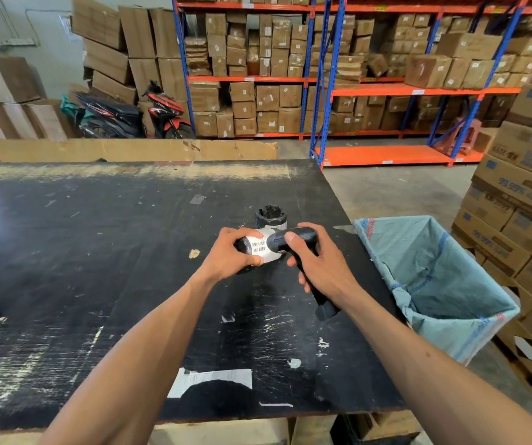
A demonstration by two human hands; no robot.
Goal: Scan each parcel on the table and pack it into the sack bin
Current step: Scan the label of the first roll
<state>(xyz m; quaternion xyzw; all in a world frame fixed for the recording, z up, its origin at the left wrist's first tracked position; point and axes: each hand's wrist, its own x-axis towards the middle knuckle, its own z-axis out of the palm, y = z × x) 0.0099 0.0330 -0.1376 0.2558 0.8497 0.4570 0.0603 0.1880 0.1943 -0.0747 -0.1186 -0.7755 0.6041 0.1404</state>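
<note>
Scanner against a parcel over a worn black table, in a warehouse.

The left hand point(231, 256) grips a small black parcel point(258, 248) by its white barcode label; the right hand point(317, 261) is closed around the scanner point(293, 240), its head touching the label. A second parcel point(271, 217) stands just behind. The table point(97, 252) is scratched, with torn label scraps. The sack point(434, 277) hangs open at its right edge. Racks point(322, 81) of cartons and a motorbike point(130, 114) fill the background.
</note>
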